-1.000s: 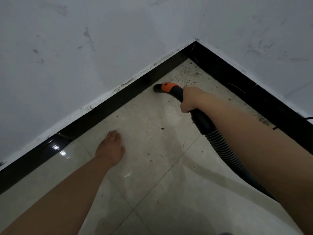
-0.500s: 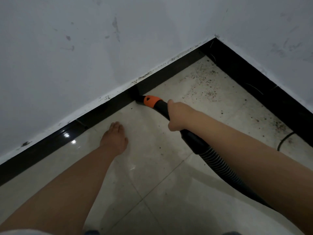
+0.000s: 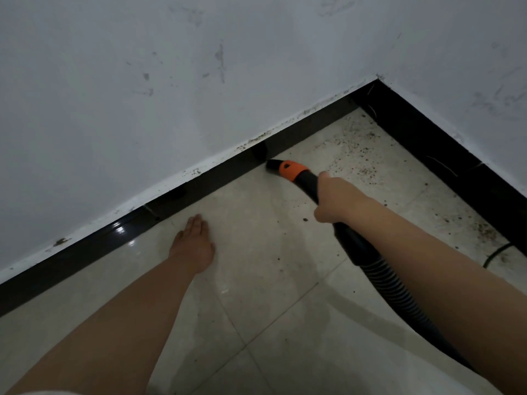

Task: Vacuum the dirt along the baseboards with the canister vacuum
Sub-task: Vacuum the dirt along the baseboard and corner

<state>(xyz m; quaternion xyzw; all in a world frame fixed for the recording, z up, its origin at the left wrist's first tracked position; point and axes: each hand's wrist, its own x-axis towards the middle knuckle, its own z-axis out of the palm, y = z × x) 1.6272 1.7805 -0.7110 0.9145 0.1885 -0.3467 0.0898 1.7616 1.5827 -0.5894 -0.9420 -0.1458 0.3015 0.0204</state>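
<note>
I am gripping the black plastic vacuum wand with its orange collar [image 3: 291, 170] in my right hand [image 3: 338, 199], fingers curled round the tube just behind the collar, right of centre in the frame. The wand's long axis is running from lower right to upper left, with the ribbed black hose [image 3: 399, 297] trailing back under my forearm, and its dark nozzle tip [image 3: 272, 164] is sitting at the foot of the glossy black baseboard [image 3: 216, 173], touching it or very nearly so; I cannot tell which. The scattered brown dirt [image 3: 353, 155] is lying to the upper right of the nozzle, spread over the pale beige tiled floor [image 3: 256, 252] toward the corner where the two baseboards meet, so I judge the next sweep needs to slide along the skirting to the right, away from my left side. My left hand [image 3: 194, 246] is resting flat on the tile at lower centre-left, fingers straight, holding nothing, and well apart from the wand.
</note>
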